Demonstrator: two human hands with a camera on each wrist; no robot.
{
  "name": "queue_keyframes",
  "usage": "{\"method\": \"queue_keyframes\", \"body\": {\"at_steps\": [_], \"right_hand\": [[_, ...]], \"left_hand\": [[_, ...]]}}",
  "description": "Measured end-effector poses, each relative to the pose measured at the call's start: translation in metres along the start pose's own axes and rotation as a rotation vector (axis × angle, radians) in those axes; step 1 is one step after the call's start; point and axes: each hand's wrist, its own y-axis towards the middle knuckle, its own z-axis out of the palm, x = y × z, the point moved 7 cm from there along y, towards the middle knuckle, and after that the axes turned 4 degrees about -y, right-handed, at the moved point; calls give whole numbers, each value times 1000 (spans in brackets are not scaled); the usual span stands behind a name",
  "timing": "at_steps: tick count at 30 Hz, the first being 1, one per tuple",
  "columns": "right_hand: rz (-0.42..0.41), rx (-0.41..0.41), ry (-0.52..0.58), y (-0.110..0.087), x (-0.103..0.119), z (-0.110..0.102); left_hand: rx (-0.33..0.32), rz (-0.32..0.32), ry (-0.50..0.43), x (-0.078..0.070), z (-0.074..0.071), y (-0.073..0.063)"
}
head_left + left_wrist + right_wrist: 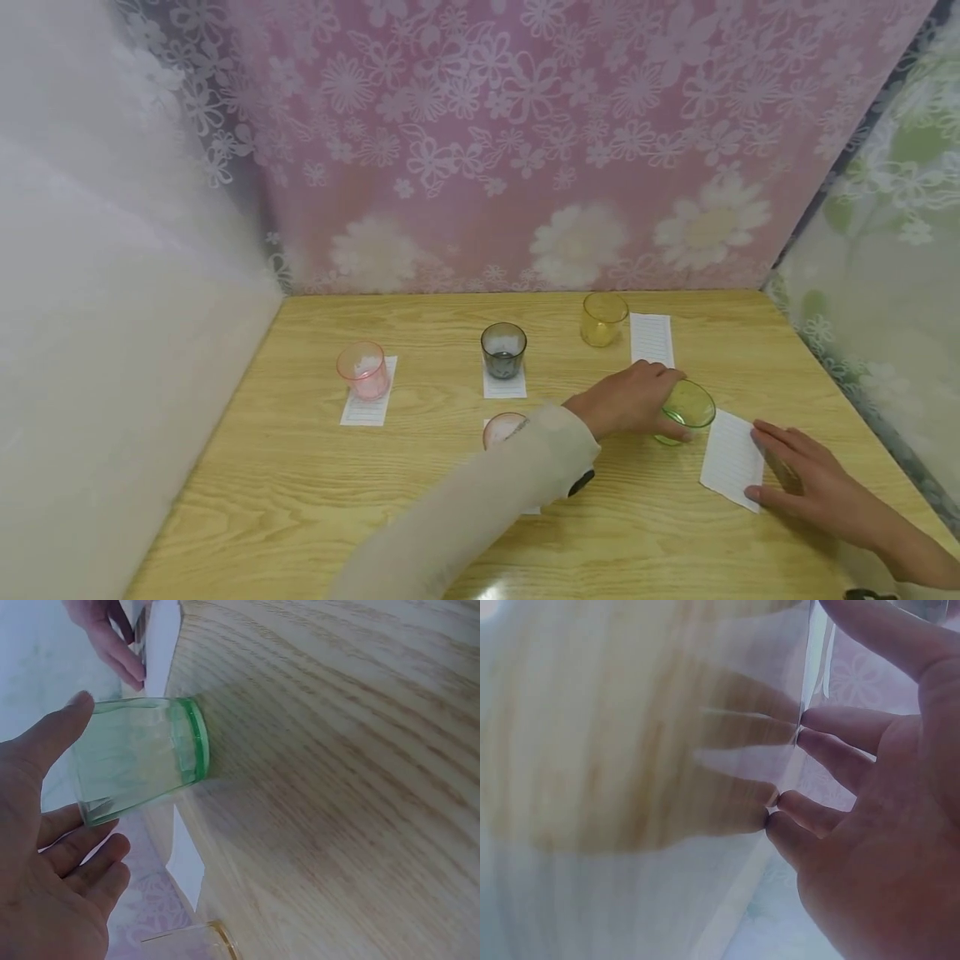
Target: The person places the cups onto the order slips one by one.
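Note:
My left hand (630,402) reaches across to the right and holds a green glass cup (692,406) by its side, thumb on one side and fingers on the other. In the left wrist view the green cup (142,754) stands upright at the tabletop, though its exact contact is hard to tell. Just right of the cup lies a white lined paper slip (731,460). My right hand (813,483) touches that slip's right edge with fingertips and thumb. The right wrist view shows the fingers (847,731) fairly straight, their tips against the glossy table.
A yellow cup (602,321) stands at the back, left of another slip (651,336). A grey cup (503,354) and a pink cup (365,375) stand on slips. Under my left forearm, a reddish cup (502,427) is partly hidden. Curtained walls border the wooden table (300,500).

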Motion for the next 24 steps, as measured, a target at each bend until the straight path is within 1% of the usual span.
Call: {"method": "queue_keyframes", "body": {"at_steps": [4,7,12,14,19,24], "right_hand": [[-25,-4,-15,1,3,-1],[-7,13,-5,1,1,0],[66,75,82,-2,-5,6],[76,91,101,-2,-6,7],[86,118,107,-1,-6,8],[96,156,193,4,-1,8]], "left_hand": [[-38,10,-5,1,2,0],[-55,16,-19,1,4,0],[-61,10,-51,3,7,-1],[-66,13,-63,3,8,-1],[-96,14,-101,5,5,-2],[-96,-2,-120,9,4,-4]]}}
